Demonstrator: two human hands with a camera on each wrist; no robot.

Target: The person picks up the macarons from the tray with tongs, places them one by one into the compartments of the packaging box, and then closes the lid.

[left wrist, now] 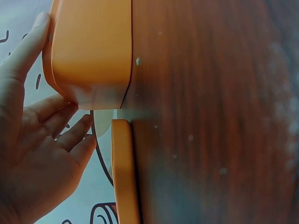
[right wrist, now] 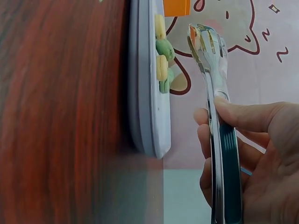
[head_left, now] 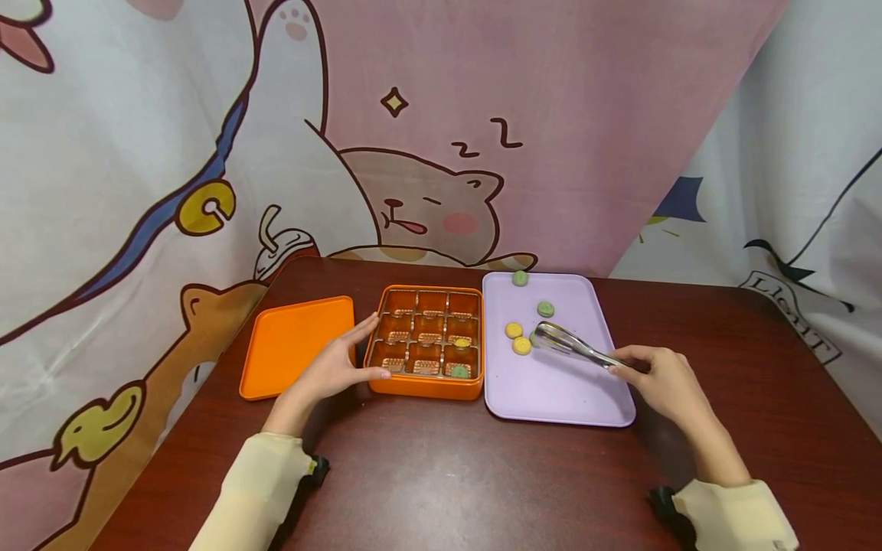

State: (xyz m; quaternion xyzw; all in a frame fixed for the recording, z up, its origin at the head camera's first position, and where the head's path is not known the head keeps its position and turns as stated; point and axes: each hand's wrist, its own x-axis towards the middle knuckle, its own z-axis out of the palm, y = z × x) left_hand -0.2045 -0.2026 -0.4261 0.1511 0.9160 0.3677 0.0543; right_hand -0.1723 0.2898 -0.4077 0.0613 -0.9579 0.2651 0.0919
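Note:
My right hand [head_left: 664,379] grips metal serving tongs [head_left: 575,347], their slotted ends over the lilac tray [head_left: 565,390]. Yellow round cookies [head_left: 521,346] and green round cookies [head_left: 546,309] lie on that tray; the tong ends partly cover one green cookie. With fingers spread and relaxed, my left hand [head_left: 335,369] touches the near left corner of an orange box [head_left: 427,386], thumb at the front rim. Inside the box is a clear divided insert. A yellow cookie [head_left: 462,343] sits in its middle right compartment, and a green cookie [head_left: 459,371] in the front right one.
An orange lid [head_left: 296,348] lies flat left of the box, partly behind my left hand. Box and tray stand side by side on the dark wooden table [head_left: 427,474]. A printed cartoon curtain [head_left: 572,138] hangs right behind the table's back edge.

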